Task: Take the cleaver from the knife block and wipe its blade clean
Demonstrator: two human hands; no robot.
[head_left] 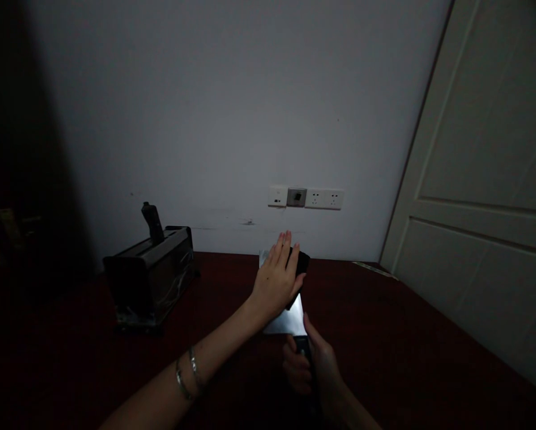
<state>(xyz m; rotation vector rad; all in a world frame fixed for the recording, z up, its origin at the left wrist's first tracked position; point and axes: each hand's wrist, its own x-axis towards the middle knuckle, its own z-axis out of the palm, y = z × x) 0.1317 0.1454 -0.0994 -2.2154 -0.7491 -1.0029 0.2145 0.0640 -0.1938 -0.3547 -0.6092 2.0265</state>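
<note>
A cleaver with a broad, shiny blade [282, 324] is held up in front of me over the dark red tabletop. My right hand [324, 357] is wrapped round its black handle [302, 344]. Across the blade lies my left hand [274, 280], its fingers stretched out flat. Under that hand is a soft-looking black piece, perhaps a cloth [301, 263], pressed against the blade; its full shape is hidden. Much of the blade is covered by my left hand and the black piece.
A dark, box-shaped knife block [154, 269] stands at the left of the tabletop [339, 304], with a black handle [152, 222] sticking up from it. Behind is a pale wall with sockets [324, 199]. A panelled door [478, 239] stands at the right. The light is dim.
</note>
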